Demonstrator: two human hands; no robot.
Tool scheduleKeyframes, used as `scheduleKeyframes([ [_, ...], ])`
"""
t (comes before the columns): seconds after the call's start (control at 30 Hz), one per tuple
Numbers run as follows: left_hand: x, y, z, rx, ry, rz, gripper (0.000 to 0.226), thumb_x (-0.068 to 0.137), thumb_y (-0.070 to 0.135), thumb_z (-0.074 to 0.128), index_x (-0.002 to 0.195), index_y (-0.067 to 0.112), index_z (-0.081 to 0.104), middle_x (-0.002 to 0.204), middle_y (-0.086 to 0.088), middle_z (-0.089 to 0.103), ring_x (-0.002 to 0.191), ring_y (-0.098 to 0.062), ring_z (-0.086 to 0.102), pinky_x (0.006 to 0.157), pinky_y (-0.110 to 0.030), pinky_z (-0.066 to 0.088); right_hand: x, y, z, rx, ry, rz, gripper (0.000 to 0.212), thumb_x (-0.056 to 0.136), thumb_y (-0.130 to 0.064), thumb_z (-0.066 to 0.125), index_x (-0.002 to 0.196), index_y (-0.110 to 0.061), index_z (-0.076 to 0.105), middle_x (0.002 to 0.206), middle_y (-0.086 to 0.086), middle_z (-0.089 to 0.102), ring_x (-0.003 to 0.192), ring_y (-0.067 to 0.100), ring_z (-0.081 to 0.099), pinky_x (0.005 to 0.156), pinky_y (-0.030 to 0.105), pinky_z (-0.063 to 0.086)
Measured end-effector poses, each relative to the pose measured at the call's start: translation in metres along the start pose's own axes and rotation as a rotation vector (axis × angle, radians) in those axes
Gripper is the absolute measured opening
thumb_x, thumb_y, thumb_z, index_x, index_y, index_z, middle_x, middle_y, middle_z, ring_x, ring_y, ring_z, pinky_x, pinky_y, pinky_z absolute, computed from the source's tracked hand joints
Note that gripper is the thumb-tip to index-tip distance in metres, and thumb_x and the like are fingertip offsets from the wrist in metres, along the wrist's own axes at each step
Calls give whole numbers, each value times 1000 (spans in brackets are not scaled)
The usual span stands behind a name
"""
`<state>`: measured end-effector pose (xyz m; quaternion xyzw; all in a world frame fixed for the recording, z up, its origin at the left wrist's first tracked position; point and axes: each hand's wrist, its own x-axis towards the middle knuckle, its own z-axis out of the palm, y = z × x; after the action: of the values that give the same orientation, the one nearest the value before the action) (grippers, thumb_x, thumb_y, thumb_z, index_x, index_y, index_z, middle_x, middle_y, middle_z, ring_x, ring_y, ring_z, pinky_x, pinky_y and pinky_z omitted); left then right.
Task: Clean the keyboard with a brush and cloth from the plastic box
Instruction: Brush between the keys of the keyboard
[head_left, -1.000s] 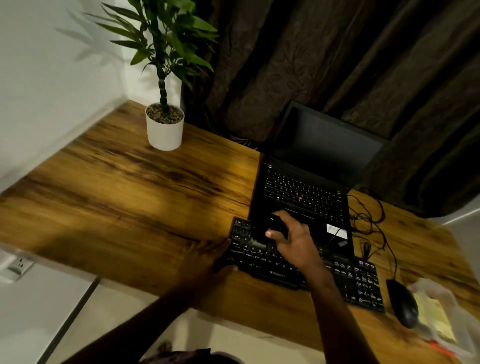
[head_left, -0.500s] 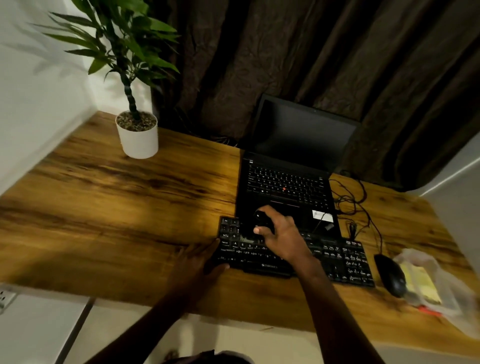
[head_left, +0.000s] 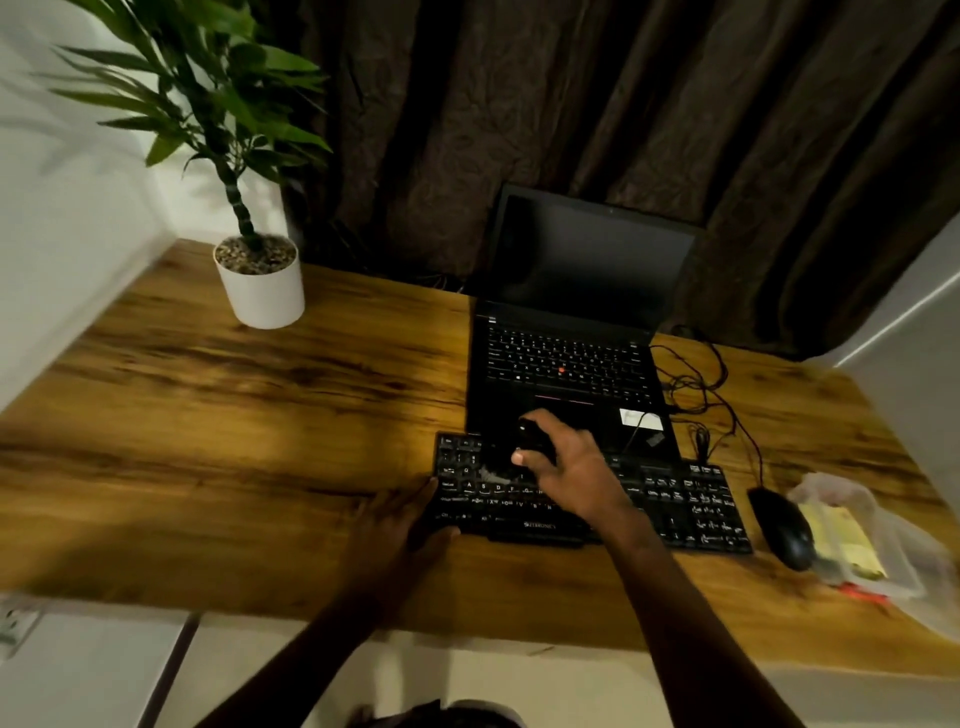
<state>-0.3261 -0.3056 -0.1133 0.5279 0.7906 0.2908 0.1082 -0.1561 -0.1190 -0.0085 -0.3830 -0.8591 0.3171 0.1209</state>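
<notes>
Dim light hides the bristles of the dark brush (head_left: 532, 441) against the keyboard (head_left: 691, 512) on the desk (head_left: 249, 415), pinched by the right hand's (head_left: 571, 470) curled fingers over the left keys, while the left hand (head_left: 395, 525) rests straight-fingered on the keyboard's left end.

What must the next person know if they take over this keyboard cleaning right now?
Left hand rests on the left end of the keyboard, steadying it.
Right hand grips the dark brush, its tip on the upper left keys.
The plastic box sits at the right edge of the desk beside the mouse, with something yellow, probably the cloth, inside.
Done: brush taken out, brushing begun.
Left: brush the remaining keys, then wipe with the cloth.
</notes>
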Motion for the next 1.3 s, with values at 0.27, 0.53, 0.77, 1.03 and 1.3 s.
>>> scheduleKeyframes([
  [0.27, 2, 3, -1, 57, 48, 41, 67, 85, 69, 46, 134, 26, 59, 134, 3, 63, 114, -28, 61, 93, -52, 47, 8, -29, 27, 127, 17, -74, 28, 91, -28, 67, 115, -36, 55, 97, 4, 64, 77, 15, 68, 57, 25, 58],
  [0.53, 1, 2, -1, -17, 18, 3, 76, 83, 78, 37, 139, 30, 54, 143, 7, 54, 127, -24, 48, 106, -50, 34, 4, 4, 8, -42, -30, 1, 44, 80, -63, 52, 122, -53, 44, 108, 6, 61, 91, 22, 65, 70, 40, 62],
  [0.77, 3, 5, 0, 51, 64, 24, 68, 82, 70, 46, 129, 25, 64, 129, 3, 66, 113, -26, 60, 92, -51, 46, 6, -34, 31, 19, -50, -69, 40, 85, -52, 60, 123, -46, 49, 107, 5, 62, 90, 22, 66, 70, 41, 62],
  [1.03, 3, 4, -4, 34, 19, -4, 78, 80, 81, 35, 139, 33, 55, 143, 10, 54, 129, -21, 46, 104, -41, 26, -1, -17, 19, -44, -87, 11, 44, 84, -55, 59, 125, -55, 43, 112, 6, 60, 91, 21, 65, 73, 44, 61],
  [1.3, 2, 4, -3, 21, 48, 12, 72, 83, 76, 41, 133, 28, 62, 135, 7, 61, 122, -24, 55, 100, -44, 35, -2, -29, 23, -78, -74, -11, 47, 82, -60, 55, 126, -52, 41, 108, 5, 60, 99, 26, 60, 80, 47, 58],
])
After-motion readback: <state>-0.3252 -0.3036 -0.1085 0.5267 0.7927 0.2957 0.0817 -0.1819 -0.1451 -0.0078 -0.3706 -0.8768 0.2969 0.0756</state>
